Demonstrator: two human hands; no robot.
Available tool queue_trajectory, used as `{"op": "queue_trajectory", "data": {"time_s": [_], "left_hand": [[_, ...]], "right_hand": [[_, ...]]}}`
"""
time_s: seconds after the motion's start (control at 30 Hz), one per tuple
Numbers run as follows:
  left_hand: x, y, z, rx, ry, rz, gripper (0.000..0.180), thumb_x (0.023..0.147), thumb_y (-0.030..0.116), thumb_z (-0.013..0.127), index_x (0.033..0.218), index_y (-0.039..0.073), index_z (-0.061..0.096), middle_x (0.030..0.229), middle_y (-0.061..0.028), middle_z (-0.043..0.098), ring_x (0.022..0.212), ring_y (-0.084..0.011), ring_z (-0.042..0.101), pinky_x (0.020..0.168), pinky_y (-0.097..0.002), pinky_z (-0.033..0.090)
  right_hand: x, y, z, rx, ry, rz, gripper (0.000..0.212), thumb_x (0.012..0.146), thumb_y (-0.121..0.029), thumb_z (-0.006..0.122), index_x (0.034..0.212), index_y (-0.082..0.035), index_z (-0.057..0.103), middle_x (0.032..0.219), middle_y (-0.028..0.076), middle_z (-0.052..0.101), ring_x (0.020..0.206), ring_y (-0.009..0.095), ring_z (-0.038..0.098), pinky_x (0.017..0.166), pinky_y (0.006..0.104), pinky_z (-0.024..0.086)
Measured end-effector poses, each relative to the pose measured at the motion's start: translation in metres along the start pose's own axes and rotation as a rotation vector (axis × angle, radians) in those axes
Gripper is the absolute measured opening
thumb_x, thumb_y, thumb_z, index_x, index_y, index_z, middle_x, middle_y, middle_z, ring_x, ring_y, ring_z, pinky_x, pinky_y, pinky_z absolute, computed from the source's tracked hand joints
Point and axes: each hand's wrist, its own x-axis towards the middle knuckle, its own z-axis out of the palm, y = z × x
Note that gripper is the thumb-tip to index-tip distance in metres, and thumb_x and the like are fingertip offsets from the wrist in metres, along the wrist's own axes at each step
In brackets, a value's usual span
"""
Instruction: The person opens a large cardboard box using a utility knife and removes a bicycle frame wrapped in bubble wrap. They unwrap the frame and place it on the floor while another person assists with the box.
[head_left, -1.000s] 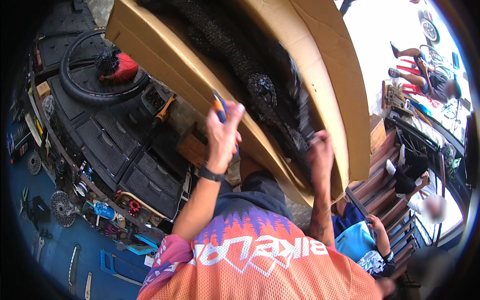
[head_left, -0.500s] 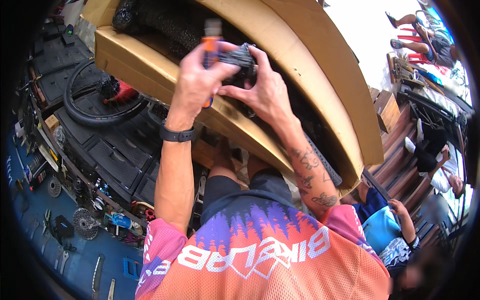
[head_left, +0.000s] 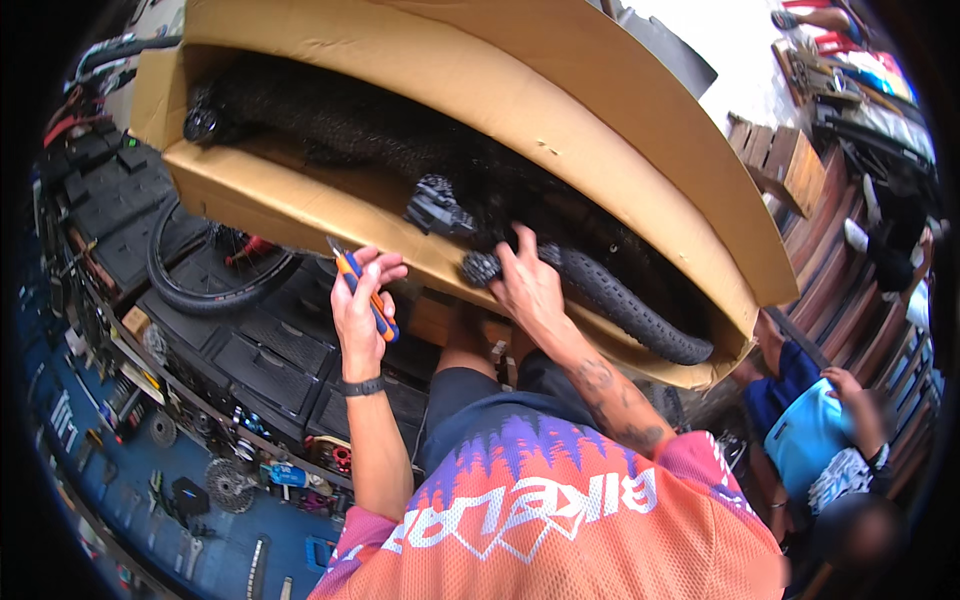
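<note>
Head view: black bundle point(head_left: 480, 267) (shape unclear) partly behind right-hand fingers point(head_left: 524, 243).

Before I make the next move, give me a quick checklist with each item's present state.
1. Cutter held: ok, in the left grip.
2. Tip clear of the right grip: ok, well off to its left and pointing away.
3. Tip clear of the box: cannot tell; it overlaps the near wall's lower edge in this view.
4. Box open: ok, its contents show.
5. Right grip firm: cannot tell; it is at the inner end of the tire, where black wrapping crowds its fingers.
6. Nearby person clear of the cutter: ok, far right.
</note>
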Motion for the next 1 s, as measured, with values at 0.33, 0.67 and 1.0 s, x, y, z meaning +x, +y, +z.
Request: {"op": "queue_trajectory", "data": {"time_s": [0.33, 0.67, 1.0], "left_hand": [[0.013, 0.003, 0.021, 0.225, 0.091, 0.031, 0.039, 0.109, 0.017, 0.064, 0.141, -0.004, 0.054, 0.121, -0.0177, 0.071, 0.102, -0.0214, 0.075, 0.056, -0.0241, 0.052], [0.057, 0.010, 0.052, 0.089, 0.043, -0.046, 0.038, 0.107, 0.011, 0.061, 0.144, 0.002, 0.059, 0.104, -0.0038, 0.069, 0.080, -0.0086, 0.063, 0.056, -0.0241, 0.051], [0.075, 0.002, 0.037, 0.011, -0.100, -0.119, 0.036, 0.111, 0.016, 0.062, 0.145, 0.008, 0.058, 0.110, -0.0010, 0.071, 0.083, -0.0090, 0.065, 0.063, -0.0230, 0.054]], "right_hand": [[0.106, 0.008, 0.118, -0.140, -0.222, 0.289, 0.061, 0.104, -0.020, 0.056, 0.164, -0.018, 0.044, 0.162, 0.024, 0.047, 0.133, 0.034, 0.064, 0.090, 0.0568, 0.064], [0.125, 0.007, 0.126, -0.217, -0.236, 0.166, 0.056, 0.098, -0.017, 0.059, 0.152, -0.003, 0.053, 0.149, 0.025, 0.057, 0.115, 0.041, 0.070, 0.092, 0.0511, 0.062], [0.066, -0.016, 0.010, 0.295, 0.254, -0.096, 0.050, 0.094, -0.009, 0.070, 0.143, -0.008, 0.059, 0.134, 0.017, 0.066, 0.107, 0.039, 0.074, 0.087, 0.0466, 0.064]]}}
